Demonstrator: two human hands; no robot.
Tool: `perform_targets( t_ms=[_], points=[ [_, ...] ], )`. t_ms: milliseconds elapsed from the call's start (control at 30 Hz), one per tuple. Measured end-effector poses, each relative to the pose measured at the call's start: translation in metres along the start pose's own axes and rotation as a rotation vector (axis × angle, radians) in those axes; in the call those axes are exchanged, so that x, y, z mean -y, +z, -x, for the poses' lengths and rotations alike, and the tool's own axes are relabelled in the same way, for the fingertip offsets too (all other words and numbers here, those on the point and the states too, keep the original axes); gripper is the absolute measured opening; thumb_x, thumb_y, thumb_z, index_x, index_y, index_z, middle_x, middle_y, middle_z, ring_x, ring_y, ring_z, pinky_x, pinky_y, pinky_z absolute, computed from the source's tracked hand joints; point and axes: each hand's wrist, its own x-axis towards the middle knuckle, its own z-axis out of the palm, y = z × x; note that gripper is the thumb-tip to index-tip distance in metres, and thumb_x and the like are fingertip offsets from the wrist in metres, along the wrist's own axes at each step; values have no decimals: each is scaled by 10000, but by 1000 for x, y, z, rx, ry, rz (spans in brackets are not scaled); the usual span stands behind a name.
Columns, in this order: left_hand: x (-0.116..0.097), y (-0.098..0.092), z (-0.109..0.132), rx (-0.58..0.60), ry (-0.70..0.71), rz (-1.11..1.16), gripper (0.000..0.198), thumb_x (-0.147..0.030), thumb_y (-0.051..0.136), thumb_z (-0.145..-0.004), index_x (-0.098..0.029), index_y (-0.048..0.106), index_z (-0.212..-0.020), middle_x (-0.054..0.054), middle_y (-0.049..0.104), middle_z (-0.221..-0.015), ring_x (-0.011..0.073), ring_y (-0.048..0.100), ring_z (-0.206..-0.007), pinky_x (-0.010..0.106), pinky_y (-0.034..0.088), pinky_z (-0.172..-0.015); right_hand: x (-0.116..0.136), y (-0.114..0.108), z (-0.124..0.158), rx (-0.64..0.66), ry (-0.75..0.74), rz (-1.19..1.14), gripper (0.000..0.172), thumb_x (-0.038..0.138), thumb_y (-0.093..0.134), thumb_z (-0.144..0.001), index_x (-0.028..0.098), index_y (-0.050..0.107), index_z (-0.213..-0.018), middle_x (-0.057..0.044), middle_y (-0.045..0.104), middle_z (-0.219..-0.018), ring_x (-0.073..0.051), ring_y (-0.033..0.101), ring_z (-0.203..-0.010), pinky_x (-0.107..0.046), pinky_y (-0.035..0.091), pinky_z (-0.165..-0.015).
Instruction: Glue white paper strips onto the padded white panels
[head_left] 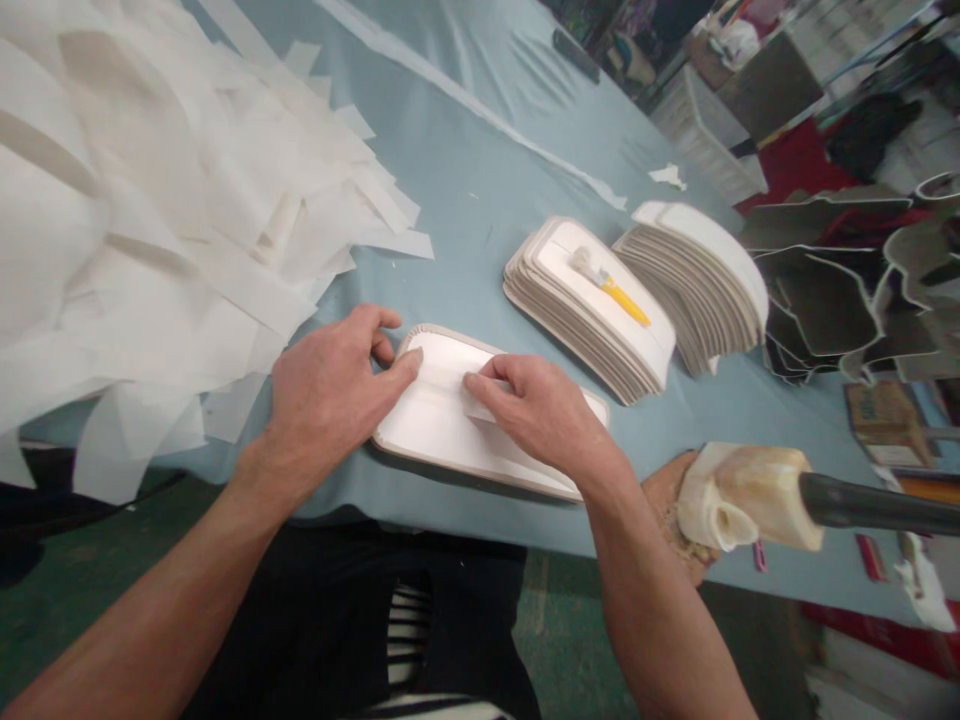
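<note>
A flat white rounded panel (pixel 439 425) with a grey rim lies near the front edge of the pale blue table (pixel 480 190). A white paper strip (pixel 442 378) runs across its top. My left hand (pixel 330 390) rests on the panel's left end, index finger stretched flat onto the strip. My right hand (pixel 536 405) sits over the panel's right half, fingers curled and pinching the strip's edge.
A stack of similar panels (pixel 592 315) with a yellow-handled tool (pixel 611 288) on top sits behind. A fanned pile of panels (pixel 701 280) lies to its right. Several white paper strips (pixel 150 220) heap at left. A glue-caked brush (pixel 757 495) rests at right. Dark cut pieces (pixel 832 290) lie far right.
</note>
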Motion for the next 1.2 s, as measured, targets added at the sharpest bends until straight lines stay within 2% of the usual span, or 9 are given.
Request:
perform_targets(
  t_ms=[333, 500, 600, 667, 800, 900, 1067, 1200],
  points=[
    [2, 2, -1, 3, 15, -31, 517, -448, 600, -870, -275, 630, -1356, 37, 773, -1092, 296, 712, -987, 448, 538, -917, 2, -1, 1, 5, 30, -8, 318, 376, 611, -1041, 188, 735, -816, 19, 593, -713, -147, 464, -705, -297, 258, -668],
    [11, -2, 3, -14, 89, 39, 520, -413, 535, -914, -229, 619, -1393, 47, 767, -1140, 273, 707, -1034, 427, 538, -962, 3, -1, 3, 1, 25, -1, 331, 352, 604, -1046, 178, 710, -785, 23, 564, -695, -138, 445, -690, -300, 244, -665],
    [19, -4, 12, -151, 221, 9, 454, -355, 389, -1005, -198, 640, -1349, 67, 741, -1244, 275, 678, -1172, 429, 501, -1073, 4, -1, 3, -5, 13, 13, 339, 326, 593, -1048, 176, 685, -758, 25, 549, -687, -134, 435, -686, -305, 233, -663],
    [24, -4, 19, -213, 365, -37, 430, -298, 334, -1040, -201, 673, -1287, 74, 732, -1289, 281, 652, -1228, 444, 479, -1116, 3, -1, 3, -13, 6, 22, 346, 317, 588, -1047, 178, 666, -740, 25, 543, -684, -134, 430, -688, -309, 227, -660],
    [30, 6, 27, -188, 655, -61, 423, -146, 367, -1025, -145, 705, -1279, 106, 751, -1320, 287, 646, -1216, 480, 509, -1096, 3, 0, 1, -17, -6, 25, 370, 308, 570, -1046, 184, 619, -702, 31, 497, -666, -134, 414, -684, -309, 224, -651],
    [33, 14, 28, -213, 780, -108, 433, -104, 429, -977, -136, 714, -1301, 105, 765, -1325, 310, 648, -1147, 498, 538, -1012, 3, 1, 1, -14, -14, 29, 383, 299, 557, -1047, 188, 587, -681, 35, 468, -662, -132, 408, -683, -309, 222, -647],
    [32, 18, 28, -148, 739, -181, 486, -141, 425, -960, -191, 706, -1354, 92, 749, -1384, 367, 641, -1159, 565, 532, -952, 3, 0, 0, -25, -11, 62, 389, 307, 545, -1047, 193, 586, -677, 31, 477, -658, -135, 407, -679, -311, 224, -639],
    [29, 18, 30, -79, 686, -215, 498, -179, 396, -978, -198, 684, -1384, 97, 714, -1446, 398, 626, -1209, 613, 520, -952, 5, -2, 2, -27, 9, 125, 397, 325, 527, -1058, 190, 643, -703, 10, 570, -674, -142, 417, -674, -319, 228, -639]
  ],
)
